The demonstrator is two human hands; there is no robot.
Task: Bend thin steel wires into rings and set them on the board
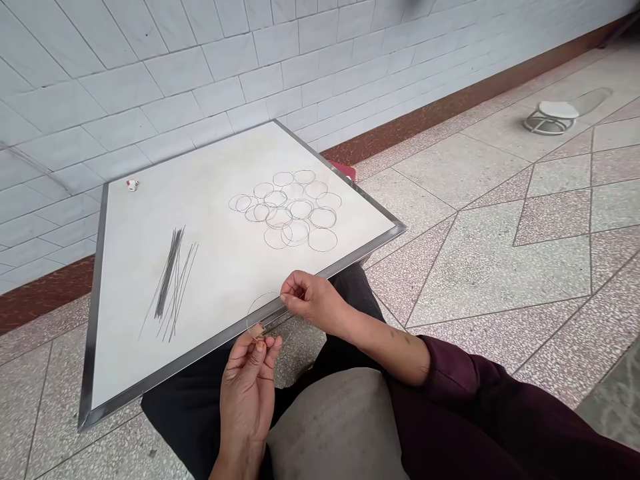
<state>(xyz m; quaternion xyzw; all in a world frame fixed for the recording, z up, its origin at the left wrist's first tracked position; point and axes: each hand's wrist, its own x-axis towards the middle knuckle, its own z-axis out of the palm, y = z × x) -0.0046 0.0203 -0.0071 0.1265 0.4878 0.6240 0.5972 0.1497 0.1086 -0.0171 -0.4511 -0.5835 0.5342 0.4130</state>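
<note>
My left hand (251, 377) pinches the lower side of a thin wire ring (249, 313) between thumb and fingers, just off the table's near edge. My right hand (313, 301) is closed over that edge, thumb and forefinger pressed together on the upper right side of the same ring. Several finished-looking wire rings (323, 228) lie flat and overlapping on the white tabletop (215, 267), beyond my right hand. Left of them rests a loose bundle of straight dark wires (170, 273), some splayed out from the rest.
A metal rim (195, 359) edges the table, which stands close to a white tiled wall (200, 70). A small white and red item (132, 185) sits in the far left corner. Something red (344, 171) shows behind the table. A low round stool (553, 115) stands on the floor at right.
</note>
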